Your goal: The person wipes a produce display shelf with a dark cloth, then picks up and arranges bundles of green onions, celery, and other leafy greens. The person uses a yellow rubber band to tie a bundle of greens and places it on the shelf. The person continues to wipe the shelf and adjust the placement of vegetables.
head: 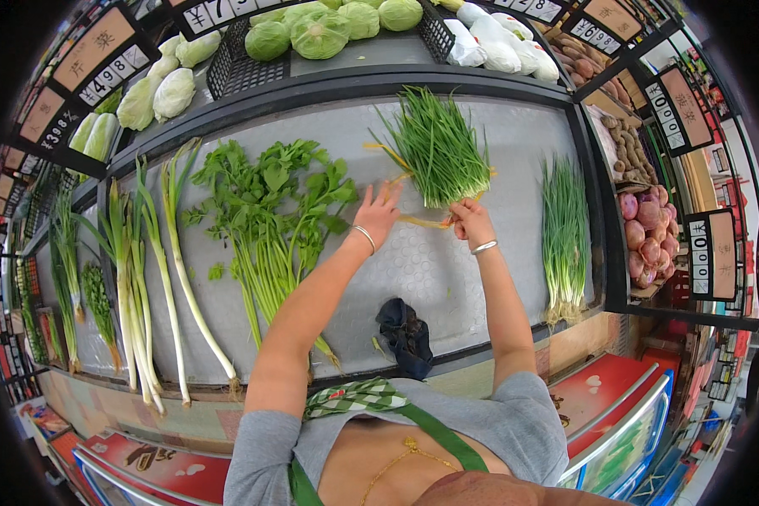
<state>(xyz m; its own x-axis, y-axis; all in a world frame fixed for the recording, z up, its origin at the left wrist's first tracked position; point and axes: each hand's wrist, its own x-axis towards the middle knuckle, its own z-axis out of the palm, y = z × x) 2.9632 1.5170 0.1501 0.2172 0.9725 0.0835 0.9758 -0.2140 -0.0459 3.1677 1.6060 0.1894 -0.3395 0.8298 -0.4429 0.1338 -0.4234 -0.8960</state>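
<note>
A bunch of green chives [439,148] lies on the grey display shelf [430,272], its cut ends towards me. A yellow band [422,221] runs under and beside the bunch. My right hand [471,221] pinches part of that band near the cut ends, with its fingers closed. To the left of the bunch, my left hand [378,212] is spread, with its fingertips at the band; whether it grips the band I cannot tell. Celery [278,228] lies left of my left hand. A dark crumpled cloth [406,338] rests near the shelf's front edge.
Spring onions [564,234] lie at the right, leeks [190,297] at the left. Black frame rails [329,85] border the shelf. Cabbages [319,33] and a black plastic crate [246,69] stand beyond. Red onions [650,231] and price signs flank the right side.
</note>
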